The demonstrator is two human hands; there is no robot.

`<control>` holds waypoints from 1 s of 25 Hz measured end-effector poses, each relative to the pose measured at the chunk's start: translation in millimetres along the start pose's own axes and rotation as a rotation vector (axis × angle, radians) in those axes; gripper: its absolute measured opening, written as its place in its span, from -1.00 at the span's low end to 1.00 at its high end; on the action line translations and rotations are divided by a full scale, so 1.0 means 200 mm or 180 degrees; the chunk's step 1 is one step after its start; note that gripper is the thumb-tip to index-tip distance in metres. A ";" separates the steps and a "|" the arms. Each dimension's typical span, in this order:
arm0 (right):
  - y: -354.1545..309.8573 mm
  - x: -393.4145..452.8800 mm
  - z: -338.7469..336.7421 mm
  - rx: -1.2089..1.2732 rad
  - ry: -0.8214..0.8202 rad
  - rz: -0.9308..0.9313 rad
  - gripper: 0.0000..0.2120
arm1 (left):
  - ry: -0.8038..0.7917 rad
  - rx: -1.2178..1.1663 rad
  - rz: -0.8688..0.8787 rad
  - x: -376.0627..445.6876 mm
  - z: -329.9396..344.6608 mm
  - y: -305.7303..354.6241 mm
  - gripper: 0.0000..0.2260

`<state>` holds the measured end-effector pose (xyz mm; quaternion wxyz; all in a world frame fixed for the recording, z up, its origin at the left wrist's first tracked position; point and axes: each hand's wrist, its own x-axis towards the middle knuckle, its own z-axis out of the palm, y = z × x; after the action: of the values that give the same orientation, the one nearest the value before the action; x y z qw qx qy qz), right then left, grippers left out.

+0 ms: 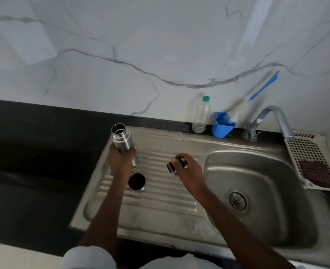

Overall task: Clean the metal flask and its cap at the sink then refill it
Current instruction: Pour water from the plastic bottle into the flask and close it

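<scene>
Over the sink drainboard (160, 195) we had left hand (121, 160) gripping the uncapped flask (122, 141), right hand (187, 167) pinching the cap (172, 165); washing and refill seemingly remained.

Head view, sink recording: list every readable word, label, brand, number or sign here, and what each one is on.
None: no readable text anywhere in this view.
Metal flask, held by the left hand: bare steel, no marking visible.
Stopper in the right hand: plain dark, nothing legible.
Clear plastic bottle: no label.
Blue cup and brush: no print visible.
</scene>
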<state>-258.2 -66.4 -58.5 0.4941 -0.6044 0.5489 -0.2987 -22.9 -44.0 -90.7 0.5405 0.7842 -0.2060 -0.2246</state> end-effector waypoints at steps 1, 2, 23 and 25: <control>-0.04 -0.02 -0.05 -0.0331 0.0162 -0.0430 -0.77 | -0.0022 -0.0014 0.0067 0.02 0.01 0.00 -0.30; -0.08 -0.03 -0.09 -0.0508 0.0333 -0.0894 -0.68 | -0.0027 0.0001 0.0127 0.03 0.03 0.00 -0.38; -0.05 0.05 -0.79 0.0645 0.0933 -0.0672 -0.53 | -0.0894 0.0522 0.1402 -0.83 0.51 0.25 -0.33; -0.12 0.07 -0.87 0.0634 0.0596 -0.1047 -0.49 | -0.1030 0.0688 0.1515 -0.87 0.52 0.24 -0.31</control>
<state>-403.8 -128.6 19.9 0.4429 -0.6036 0.4542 -0.4830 -229.3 -40.4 -55.5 0.4516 0.7209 -0.4900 -0.1905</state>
